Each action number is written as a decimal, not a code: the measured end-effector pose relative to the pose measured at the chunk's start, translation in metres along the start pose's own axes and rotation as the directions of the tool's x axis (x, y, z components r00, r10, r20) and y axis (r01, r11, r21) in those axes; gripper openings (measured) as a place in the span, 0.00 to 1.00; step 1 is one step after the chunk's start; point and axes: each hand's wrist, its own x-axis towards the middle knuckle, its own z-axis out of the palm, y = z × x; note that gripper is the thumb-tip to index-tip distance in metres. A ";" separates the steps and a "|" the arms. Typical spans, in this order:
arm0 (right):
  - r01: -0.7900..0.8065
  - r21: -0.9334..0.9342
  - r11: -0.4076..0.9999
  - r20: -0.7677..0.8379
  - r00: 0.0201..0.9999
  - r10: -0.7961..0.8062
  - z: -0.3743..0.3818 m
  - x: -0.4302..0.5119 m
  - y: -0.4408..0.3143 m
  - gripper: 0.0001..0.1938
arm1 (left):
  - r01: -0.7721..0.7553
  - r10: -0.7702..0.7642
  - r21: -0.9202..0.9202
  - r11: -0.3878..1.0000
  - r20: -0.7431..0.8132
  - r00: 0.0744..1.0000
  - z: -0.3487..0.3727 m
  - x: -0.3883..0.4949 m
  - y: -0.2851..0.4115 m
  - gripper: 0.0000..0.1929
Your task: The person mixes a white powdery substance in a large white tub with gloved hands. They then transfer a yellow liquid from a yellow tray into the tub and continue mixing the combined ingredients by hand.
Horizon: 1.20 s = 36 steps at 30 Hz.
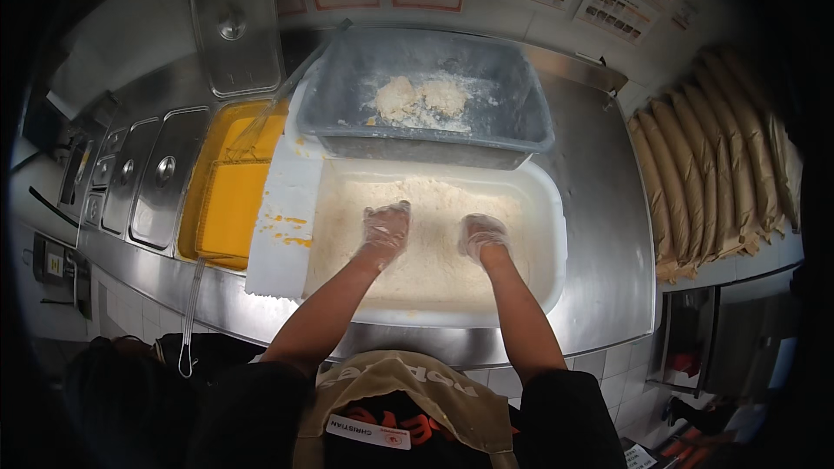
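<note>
A wide white plastic tub (555, 221) of pale flour (430, 280) lies before me. Both my hands are over the flour, in clear disposable gloves. My left hand (388, 228) is in the tub's left half, fingers partly curled; whether it touches the flour or holds any is unclear. To the right, my right hand (483, 234) is bent down towards the flour, its fingertips hidden. Behind, a grey plastic bin (515, 104) overlaps the tub's far side. Two flour-coated pieces of food (420, 98) rest on its floured bottom.
At left, a pan of orange-yellow liquid (244, 137) contains a wire basket (234, 208), its handle (189, 319) jutting past the steel counter (606, 208). A white sheet (280, 260) bears orange drips. Lidded steel pans (163, 176) stand farther left. Stacked brown paper sacks (704, 169) are at right.
</note>
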 end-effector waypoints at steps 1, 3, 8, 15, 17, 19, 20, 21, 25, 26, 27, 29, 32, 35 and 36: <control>0.034 -0.017 0.999 -0.048 0.998 -0.035 0.001 -0.001 -0.022 0.16 | -0.006 0.003 0.043 0.999 0.068 0.998 -0.006 0.002 0.021 0.11; 0.094 0.133 0.987 -0.049 0.995 -0.088 -0.001 -0.002 -0.045 0.14 | -0.039 0.041 -0.027 0.999 0.068 0.997 -0.017 -0.002 0.037 0.10; 0.220 0.027 0.975 -0.062 0.974 -0.218 -0.041 -0.027 -0.055 0.13 | -0.153 0.155 -0.087 0.984 0.026 0.988 -0.054 -0.008 0.016 0.11; 0.335 -0.368 0.867 -0.481 0.730 -0.486 -0.227 -0.039 -0.052 0.09 | -0.382 0.417 0.167 0.909 -0.379 0.826 -0.223 0.066 -0.029 0.16; 0.315 -0.388 0.866 -0.550 0.675 -0.492 -0.265 -0.030 -0.053 0.10 | -0.301 0.462 0.368 0.880 -0.510 0.726 -0.263 0.087 -0.026 0.07; 0.333 -0.360 0.871 -0.586 0.646 -0.489 -0.285 -0.022 -0.054 0.14 | -0.304 0.512 0.425 0.853 -0.562 0.650 -0.289 0.101 -0.025 0.07; 0.319 -0.345 0.883 -0.556 0.688 -0.466 -0.289 -0.018 -0.055 0.14 | -0.308 0.494 0.412 0.857 -0.491 0.718 -0.292 0.105 -0.023 0.07; 0.314 -0.332 0.889 -0.552 0.700 -0.453 -0.289 -0.018 -0.054 0.14 | -0.315 0.493 0.415 0.853 -0.448 0.745 -0.290 0.104 -0.021 0.07; 0.365 -0.147 0.919 -0.394 0.831 -0.393 -0.253 -0.029 -0.037 0.14 | -0.319 0.364 0.345 0.883 -0.075 0.928 -0.240 0.082 -0.023 0.14; 0.369 -0.143 0.918 -0.366 0.842 -0.395 -0.234 -0.034 -0.028 0.13 | -0.374 0.425 0.329 0.867 -0.096 0.900 -0.216 0.067 -0.029 0.14; 0.395 -0.108 0.912 -0.343 0.847 -0.407 -0.211 -0.035 -0.018 0.13 | -0.400 0.431 0.263 0.878 -0.071 0.900 -0.187 0.054 -0.032 0.16; 0.406 0.215 0.888 -0.194 0.909 -0.369 -0.152 -0.029 0.002 0.13 | -0.337 0.329 0.034 0.941 0.137 0.934 -0.120 0.034 -0.040 0.23; 0.129 0.341 0.931 0.186 0.962 -0.201 -0.041 0.003 0.039 0.21 | -0.035 0.101 -0.147 0.988 0.465 0.880 -0.014 0.011 -0.064 0.30; -0.263 0.619 0.740 0.407 0.913 -0.015 0.065 0.031 0.085 0.29 | 0.332 -0.129 -0.235 0.913 0.607 0.784 0.061 -0.009 -0.100 0.36; -0.377 0.690 0.618 0.445 0.894 0.048 0.095 0.039 0.097 0.30 | 0.445 -0.206 -0.257 0.858 0.621 0.756 0.080 -0.008 -0.105 0.37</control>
